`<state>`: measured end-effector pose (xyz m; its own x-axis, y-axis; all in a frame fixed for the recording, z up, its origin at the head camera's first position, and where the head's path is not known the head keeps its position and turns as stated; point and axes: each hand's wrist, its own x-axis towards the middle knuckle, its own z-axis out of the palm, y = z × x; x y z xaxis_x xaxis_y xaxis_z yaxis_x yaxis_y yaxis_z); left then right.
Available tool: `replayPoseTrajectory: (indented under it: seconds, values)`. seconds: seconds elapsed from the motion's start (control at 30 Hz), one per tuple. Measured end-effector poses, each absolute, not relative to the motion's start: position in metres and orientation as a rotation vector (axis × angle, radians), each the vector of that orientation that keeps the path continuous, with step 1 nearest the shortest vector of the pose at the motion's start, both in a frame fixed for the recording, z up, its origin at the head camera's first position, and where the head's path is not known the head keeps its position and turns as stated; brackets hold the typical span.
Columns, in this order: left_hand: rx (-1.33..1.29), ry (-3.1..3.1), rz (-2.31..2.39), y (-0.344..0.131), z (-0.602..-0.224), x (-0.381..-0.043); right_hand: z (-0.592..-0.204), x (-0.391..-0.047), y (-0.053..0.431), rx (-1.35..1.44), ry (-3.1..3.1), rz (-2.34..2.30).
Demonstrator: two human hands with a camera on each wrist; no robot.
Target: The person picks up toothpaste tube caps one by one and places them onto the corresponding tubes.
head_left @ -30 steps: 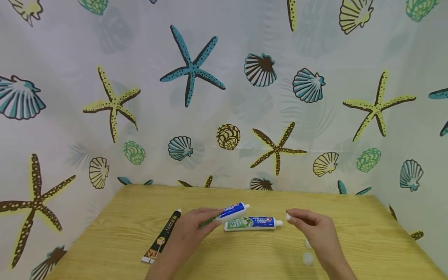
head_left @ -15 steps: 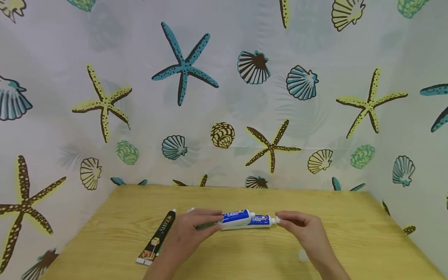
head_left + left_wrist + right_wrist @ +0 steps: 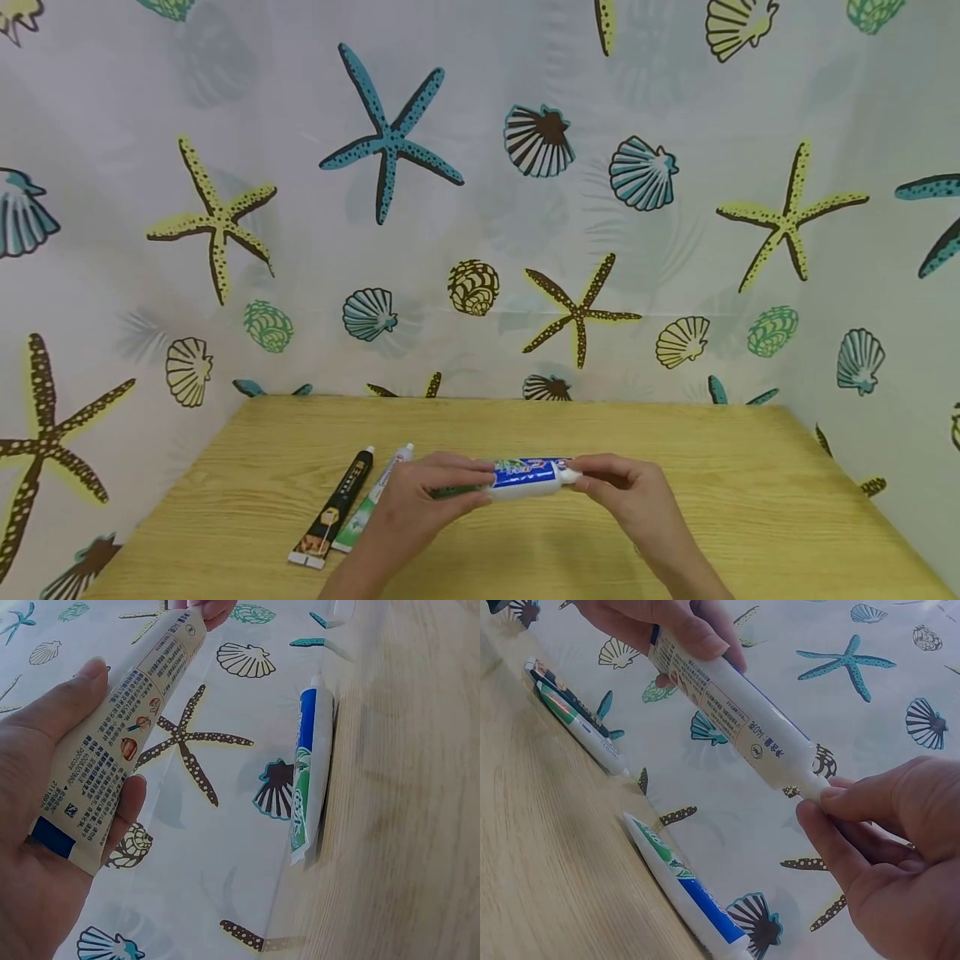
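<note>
White tube (image 3: 525,481) spans left grip (image 3: 414,498) and right grip (image 3: 628,493)

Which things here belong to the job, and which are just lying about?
In the job, it seems:
blue-and-white plastic tube, in the left grip
its white tip, pinched by the right grip

Apparently just lying about:
black printed tube
white-and-green tube beside it
blue, green and white tube

The left grip (image 3: 420,493) is presenting as a bare hand, its thumb (image 3: 67,700) ending in a short, rounded nail (image 3: 94,668). The right grip (image 3: 628,493) is likewise appearing bare, its blurred thumbnail (image 3: 830,793) seemingly short too. Both visible forearms (image 3: 686,567) are also showing uncovered.
</note>
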<state>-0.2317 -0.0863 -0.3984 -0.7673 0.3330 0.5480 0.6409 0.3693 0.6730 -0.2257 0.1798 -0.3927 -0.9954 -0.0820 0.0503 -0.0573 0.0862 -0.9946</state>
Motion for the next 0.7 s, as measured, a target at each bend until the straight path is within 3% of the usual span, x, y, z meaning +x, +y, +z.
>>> replayPoseTrajectory:
  seconds: [0.33,0.7]
  values:
    - [-0.836,-2.385,-1.404,-0.088,-0.399,-0.233,-0.39,-0.225,0.179,-0.191,2.388,-2.045]
    - [-1.007,-2.348,-1.311,-0.091,-0.399,-0.232,-0.382,-0.221,0.183,-0.163,2.408,-1.972]
